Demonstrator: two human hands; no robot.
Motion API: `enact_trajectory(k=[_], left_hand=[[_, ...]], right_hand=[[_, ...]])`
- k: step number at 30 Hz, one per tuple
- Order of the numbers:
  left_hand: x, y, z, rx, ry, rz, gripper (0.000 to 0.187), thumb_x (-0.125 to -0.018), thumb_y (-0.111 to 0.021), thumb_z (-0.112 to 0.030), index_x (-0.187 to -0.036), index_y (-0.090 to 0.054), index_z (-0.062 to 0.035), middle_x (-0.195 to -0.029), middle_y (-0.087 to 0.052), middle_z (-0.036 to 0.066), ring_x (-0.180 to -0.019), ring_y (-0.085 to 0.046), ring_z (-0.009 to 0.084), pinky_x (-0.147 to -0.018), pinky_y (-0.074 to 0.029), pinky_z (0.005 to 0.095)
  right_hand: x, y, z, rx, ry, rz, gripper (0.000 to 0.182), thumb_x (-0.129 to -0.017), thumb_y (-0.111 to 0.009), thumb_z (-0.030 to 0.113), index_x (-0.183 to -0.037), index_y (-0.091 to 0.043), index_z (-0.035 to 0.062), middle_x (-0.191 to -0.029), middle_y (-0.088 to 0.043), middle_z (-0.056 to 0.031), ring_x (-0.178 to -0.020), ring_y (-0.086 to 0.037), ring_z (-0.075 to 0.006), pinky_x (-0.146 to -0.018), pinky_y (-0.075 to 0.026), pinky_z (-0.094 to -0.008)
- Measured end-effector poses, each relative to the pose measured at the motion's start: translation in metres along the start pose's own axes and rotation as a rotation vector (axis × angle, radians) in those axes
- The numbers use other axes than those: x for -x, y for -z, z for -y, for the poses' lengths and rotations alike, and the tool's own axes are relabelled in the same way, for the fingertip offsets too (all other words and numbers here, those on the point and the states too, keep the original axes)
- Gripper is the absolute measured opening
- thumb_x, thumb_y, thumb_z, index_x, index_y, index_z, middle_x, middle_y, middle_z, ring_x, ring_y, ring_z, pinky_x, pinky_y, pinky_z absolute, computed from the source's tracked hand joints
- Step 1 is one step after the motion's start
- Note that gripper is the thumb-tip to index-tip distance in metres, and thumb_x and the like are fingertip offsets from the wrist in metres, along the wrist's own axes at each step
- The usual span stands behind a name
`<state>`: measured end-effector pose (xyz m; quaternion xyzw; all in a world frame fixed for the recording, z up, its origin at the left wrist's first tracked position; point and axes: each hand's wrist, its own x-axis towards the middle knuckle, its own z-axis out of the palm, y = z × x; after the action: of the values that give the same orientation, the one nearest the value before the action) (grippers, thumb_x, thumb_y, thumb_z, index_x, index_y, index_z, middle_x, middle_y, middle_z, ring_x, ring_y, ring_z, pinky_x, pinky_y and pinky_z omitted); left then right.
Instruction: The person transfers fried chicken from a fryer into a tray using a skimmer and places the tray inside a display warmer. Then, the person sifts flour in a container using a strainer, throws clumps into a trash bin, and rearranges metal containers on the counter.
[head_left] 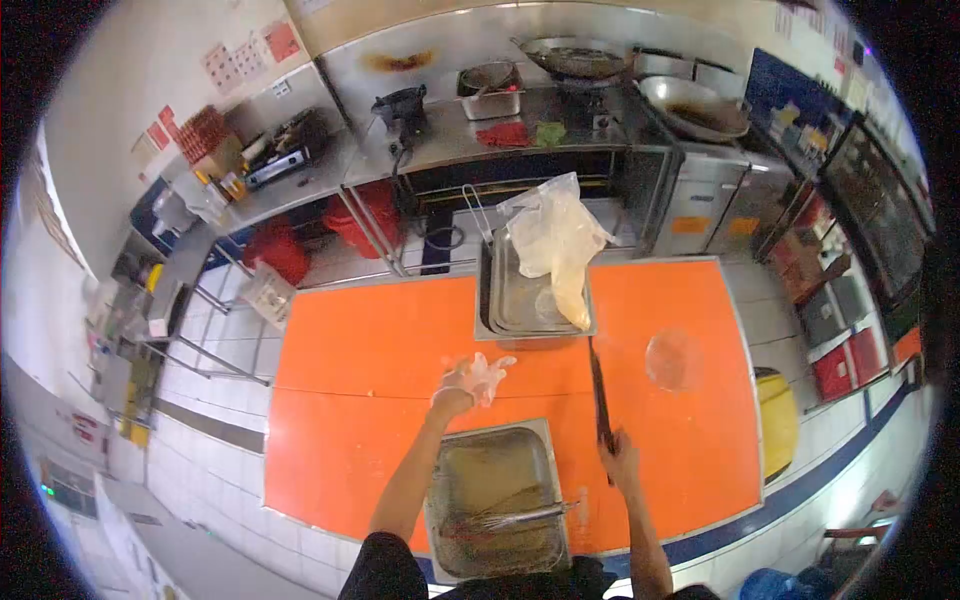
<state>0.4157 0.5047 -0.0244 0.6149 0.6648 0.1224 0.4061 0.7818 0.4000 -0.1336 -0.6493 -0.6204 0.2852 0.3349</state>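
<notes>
My left hand [455, 398] is over the orange table, left of centre, with crumpled clear plastic [487, 377] at its fingers. The plastic has finger-like points, like a thin disposable glove. On the right, my right hand [620, 460] grips a long, narrow dark tool [600, 395] that points away from me; its exact kind is blurred. Close in front of my body is a metal pan [548, 440] of brownish liquid, with a whisk [525, 516] lying in it. Farther off, a cloudy plastic bag [548, 232] with yellowish contents lies over a second metal pan [485, 320].
A round translucent lid or dish [673, 360] lies on the orange table [340, 350] at right. Behind stands a steel counter [450, 140] with woks [695, 108] and a black burner [400, 108]. A yellow bin [778, 425] stands beside the table's right edge.
</notes>
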Motion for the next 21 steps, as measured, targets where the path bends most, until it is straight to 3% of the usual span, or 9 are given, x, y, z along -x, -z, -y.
enact_trajectory(k=[1, 6, 8, 11, 14, 15, 17, 19, 21], left_hand=[[0.004, 0.006, -0.038, 0.181, 0.106, 0.050, 0.033, -0.089, -0.049, -0.032, -0.117, -0.056, -0.0170, -0.084, -0.064, 0.016, -0.077, -0.062, 0.0337, -0.068, -0.048, 0.0398], [-0.124, -0.101, 0.120, -0.258, -0.184, -0.049, 0.030, -0.091, -0.047, -0.038, -0.111, -0.057, -0.0182, -0.081, -0.065, 0.014, -0.077, -0.063, 0.0285, -0.063, -0.049, 0.0386], [-0.124, -0.093, 0.115, -0.202, -0.062, 0.132, 0.029, -0.092, -0.046, -0.038, -0.110, -0.057, -0.0188, -0.082, -0.065, 0.013, -0.078, -0.064, 0.0258, -0.061, -0.049, 0.0379], [-0.041, -0.012, 0.055, -0.534, -0.270, -0.017, 0.031, -0.092, -0.047, -0.039, -0.110, -0.057, -0.0155, -0.084, -0.066, 0.010, -0.076, -0.064, 0.0222, -0.057, -0.049, 0.0375], [0.011, 0.040, 0.018, 0.021, -0.170, 0.097, 0.037, -0.089, -0.053, -0.040, -0.104, -0.056, -0.0066, -0.075, -0.065, 0.010, -0.071, -0.064, 0.0226, -0.055, -0.047, 0.0374], [0.022, 0.045, 0.015, 0.172, -0.155, -0.117, 0.036, -0.087, -0.056, -0.038, -0.097, -0.057, -0.0042, -0.069, -0.063, 0.009, -0.064, -0.062, 0.0211, -0.053, -0.046, 0.0357], [0.023, 0.047, 0.039, 0.298, -0.150, -0.321, 0.035, -0.086, -0.059, -0.037, -0.091, -0.059, -0.0017, -0.063, -0.060, 0.008, -0.057, -0.060, 0.0195, -0.051, -0.044, 0.0340], [0.005, 0.050, 0.074, 0.478, -0.136, -0.343, 0.022, -0.090, -0.057, -0.026, -0.083, -0.063, -0.0062, -0.065, -0.057, 0.005, -0.060, -0.055, 0.0156, -0.052, -0.043, 0.0323], [0.012, 0.055, 0.059, 0.603, -0.039, -0.327, 0.019, -0.092, -0.056, -0.021, -0.080, -0.065, -0.0087, -0.065, -0.055, 0.004, -0.060, -0.052, 0.0137, -0.053, -0.042, 0.0327]], right_hand=[[0.021, 0.020, 0.019, 0.001, -0.020, -0.015, 0.019, -0.078, -0.063, 0.014, -0.078, -0.048, 0.0036, -0.053, -0.044, -0.0063, -0.046, -0.046, -0.0164, -0.044, -0.036, -0.0323], [0.070, 0.085, 0.116, 0.045, -0.088, 0.058, 0.020, -0.079, -0.065, 0.015, -0.079, -0.048, 0.0055, -0.055, -0.045, -0.0053, -0.048, -0.046, -0.0118, -0.045, -0.035, -0.0301], [0.058, 0.091, 0.155, 0.066, -0.062, 0.070, 0.021, -0.078, -0.066, 0.016, -0.080, -0.048, 0.0054, -0.055, -0.045, -0.0059, -0.047, -0.045, -0.0121, -0.045, -0.036, -0.0307], [0.017, 0.062, 0.189, 0.016, 0.073, 0.048, 0.021, -0.078, -0.067, 0.018, -0.083, -0.051, 0.0052, -0.057, -0.047, -0.0073, -0.048, -0.046, -0.0146, -0.047, -0.037, -0.0312], [-0.052, 0.016, 0.200, 0.032, 0.148, 0.062, 0.021, -0.078, -0.067, 0.021, -0.086, -0.054, 0.0053, -0.061, -0.053, -0.0085, -0.052, -0.052, -0.0212, -0.050, -0.040, -0.0343], [-0.076, 0.002, 0.207, 0.019, 0.130, 0.073, 0.023, -0.078, -0.067, 0.022, -0.087, -0.055, 0.0051, -0.063, -0.055, -0.0093, -0.054, -0.055, -0.0240, -0.051, -0.042, -0.0358], [-0.129, -0.037, 0.205, 0.016, 0.224, -0.057, 0.027, -0.078, -0.068, 0.026, -0.088, -0.055, 0.0046, -0.065, -0.057, -0.0118, -0.060, -0.059, -0.0296, -0.055, -0.045, -0.0403], [-0.173, -0.064, 0.197, 0.066, 0.278, -0.083, 0.030, -0.078, -0.068, 0.030, -0.091, -0.056, 0.0058, -0.073, -0.060, -0.0128, -0.072, -0.061, -0.0330, -0.063, -0.047, -0.0425], [-0.183, -0.067, 0.202, 0.177, 0.262, -0.092, 0.028, -0.078, -0.068, 0.028, -0.091, -0.056, 0.0060, -0.078, -0.060, -0.0132, -0.077, -0.061, -0.0332, -0.065, -0.047, -0.0427]])
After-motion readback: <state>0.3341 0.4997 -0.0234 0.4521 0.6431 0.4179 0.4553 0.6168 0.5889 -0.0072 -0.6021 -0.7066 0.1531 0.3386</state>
